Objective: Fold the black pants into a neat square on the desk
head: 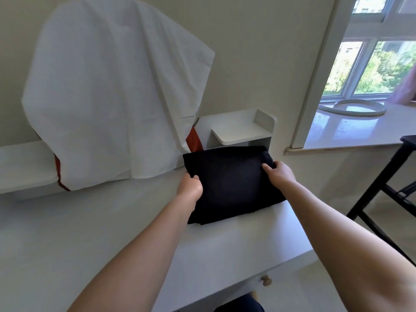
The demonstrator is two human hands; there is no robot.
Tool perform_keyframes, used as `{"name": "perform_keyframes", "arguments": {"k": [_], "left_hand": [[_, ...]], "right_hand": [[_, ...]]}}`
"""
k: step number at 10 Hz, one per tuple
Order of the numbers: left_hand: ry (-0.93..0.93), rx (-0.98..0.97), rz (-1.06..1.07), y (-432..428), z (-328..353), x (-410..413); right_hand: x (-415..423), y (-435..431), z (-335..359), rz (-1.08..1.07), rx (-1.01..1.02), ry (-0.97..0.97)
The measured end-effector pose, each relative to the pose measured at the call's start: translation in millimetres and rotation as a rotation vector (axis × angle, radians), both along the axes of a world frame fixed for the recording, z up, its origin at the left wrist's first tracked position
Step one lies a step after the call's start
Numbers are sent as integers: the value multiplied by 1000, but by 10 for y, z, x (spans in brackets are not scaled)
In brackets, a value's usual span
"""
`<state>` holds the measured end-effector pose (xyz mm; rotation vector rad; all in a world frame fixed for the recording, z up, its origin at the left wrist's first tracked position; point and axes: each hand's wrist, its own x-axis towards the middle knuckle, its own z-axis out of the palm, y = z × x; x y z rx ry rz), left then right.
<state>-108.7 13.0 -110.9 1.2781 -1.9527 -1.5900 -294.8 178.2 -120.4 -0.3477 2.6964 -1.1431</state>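
The black pants (pixel 231 183) lie folded into a compact, roughly square bundle on the white desk (pixel 94 233), near its right end and just in front of a small shelf. My left hand (pixel 190 186) grips the bundle's left edge, fingers curled over the cloth. On the far right corner, my right hand (pixel 279 173) pinches the fabric with thumb and fingers. Both forearms reach in from the bottom of the view.
A small white shelf unit (pixel 242 129) stands right behind the pants. A large white cloth (pixel 112 93) drapes over something red at the back left. A black stool frame (pixel 387 188) stands to the right, below the windowsill (pixel 351 131). A drawer knob (pixel 266 280) sticks out under the desk's front edge.
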Motion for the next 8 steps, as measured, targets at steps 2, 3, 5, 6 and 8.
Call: {"name": "perform_keyframes", "arguments": {"k": [2, 3, 5, 6, 8], "left_hand": [[-8, -54, 22, 5, 102, 113], [17, -148, 55, -1, 177, 188], [81, -201, 83, -107, 461, 427], [109, -257, 45, -168, 682, 594], [326, -159, -129, -230, 1310, 958]], "right_hand": [[165, 10, 138, -131, 139, 57], [346, -23, 245, -147, 189, 138], [766, -265, 615, 6, 97, 255], [995, -412, 860, 141, -96, 203], [1367, -610, 1455, 471, -546, -354]]}}
